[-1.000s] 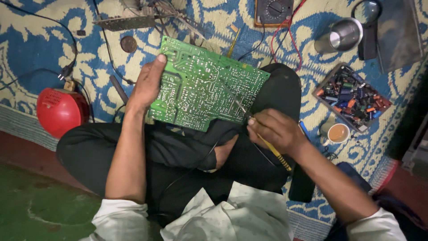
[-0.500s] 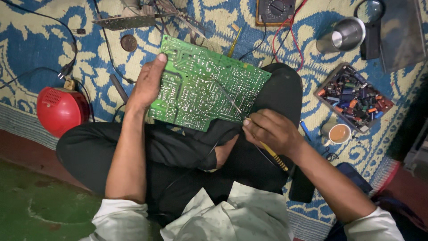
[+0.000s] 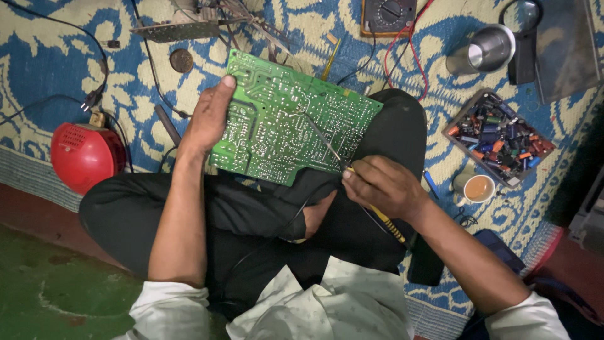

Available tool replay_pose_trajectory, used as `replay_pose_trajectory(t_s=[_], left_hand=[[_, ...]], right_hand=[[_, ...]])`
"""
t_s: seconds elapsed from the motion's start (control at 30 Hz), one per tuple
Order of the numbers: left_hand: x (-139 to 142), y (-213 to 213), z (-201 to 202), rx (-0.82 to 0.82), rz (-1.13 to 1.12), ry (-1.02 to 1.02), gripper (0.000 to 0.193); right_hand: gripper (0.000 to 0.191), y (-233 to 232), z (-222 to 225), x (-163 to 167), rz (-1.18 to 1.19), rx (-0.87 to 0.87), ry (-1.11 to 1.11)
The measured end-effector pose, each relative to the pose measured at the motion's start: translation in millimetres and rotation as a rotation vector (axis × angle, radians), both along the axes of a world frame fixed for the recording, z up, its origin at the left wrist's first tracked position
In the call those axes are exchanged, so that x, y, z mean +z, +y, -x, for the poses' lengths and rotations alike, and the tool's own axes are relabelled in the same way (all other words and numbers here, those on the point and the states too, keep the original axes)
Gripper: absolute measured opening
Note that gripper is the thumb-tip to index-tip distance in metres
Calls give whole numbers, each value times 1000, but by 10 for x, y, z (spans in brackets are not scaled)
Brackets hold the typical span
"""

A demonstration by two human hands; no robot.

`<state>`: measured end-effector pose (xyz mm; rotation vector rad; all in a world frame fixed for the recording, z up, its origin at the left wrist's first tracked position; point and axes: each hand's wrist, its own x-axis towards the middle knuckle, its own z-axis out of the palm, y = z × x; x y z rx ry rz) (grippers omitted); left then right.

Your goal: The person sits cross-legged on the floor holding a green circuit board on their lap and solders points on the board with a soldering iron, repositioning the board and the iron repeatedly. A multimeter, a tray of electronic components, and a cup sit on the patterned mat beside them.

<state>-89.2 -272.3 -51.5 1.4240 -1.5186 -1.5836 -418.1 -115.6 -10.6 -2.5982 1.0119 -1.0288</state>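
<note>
The left hand (image 3: 211,116) grips the left edge of a green board (image 3: 286,119), held tilted above the crossed legs, solder side up. The right hand (image 3: 384,186) is closed around a yellow-handled iron (image 3: 352,173), its tip touching the board's middle. A parts tray (image 3: 497,138) and cup (image 3: 478,187) sit right on the mat (image 3: 38,75); a red case (image 3: 85,154) lies left.

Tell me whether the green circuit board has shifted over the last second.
No. The green circuit board keeps its place against the red round device, with the left hand holding its edge throughout.
</note>
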Motion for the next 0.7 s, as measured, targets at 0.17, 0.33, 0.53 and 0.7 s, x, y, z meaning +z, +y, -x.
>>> replay_pose_trajectory(t_s=[0.17,0.33,0.53,0.7], left_hand=[[-10,-2,-16,3,-24,-9,64],[-23,-6,-16,-9,1,-2,65],[13,0,3,9,-39,14,64],[34,-3,1,-1,-30,-25,66]], right_hand=[[37,3,-9,-6,50,-9,42],[37,3,-17,2,42,-9,32],[41,-4,-11,0,16,4,25],[40,-14,-26,-11,37,8,53]])
